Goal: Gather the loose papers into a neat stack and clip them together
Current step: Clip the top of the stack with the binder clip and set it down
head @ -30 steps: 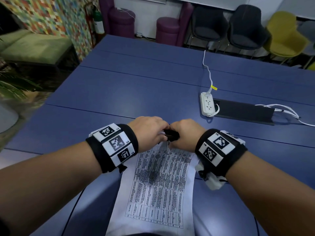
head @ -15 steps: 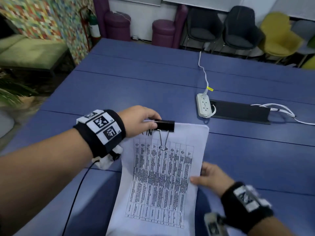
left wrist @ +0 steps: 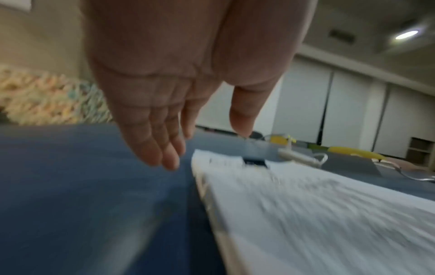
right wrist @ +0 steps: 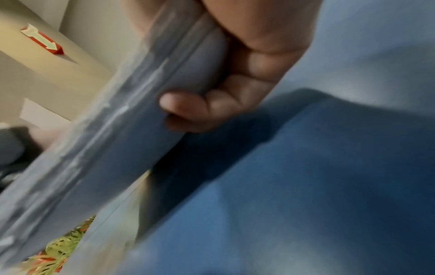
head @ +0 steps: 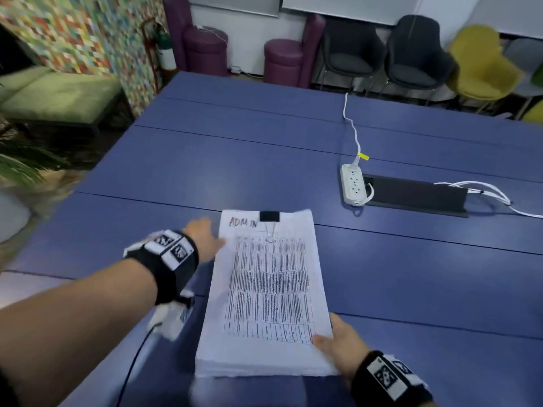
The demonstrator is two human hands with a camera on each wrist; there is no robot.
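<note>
A thick stack of printed papers lies on the blue table, its near end raised off the surface. A black binder clip bites the middle of its far edge, wire handle folded onto the top sheet. My left hand hovers with straight fingers just left of the stack's far corner, apart from the clip. My right hand grips the stack's near right corner; in the right wrist view its fingers curl under the sheaf's edge.
A white power strip with its cord lies beside a black cable hatch on the right of the table. Chairs and purple stools stand beyond the far edge. A dark cable hangs from my left wrist.
Both hands first worked the clip at the stack's far edge. The right hand then dropped to the near right corner and gripped it. The left hand has let go of the clip and opened.
</note>
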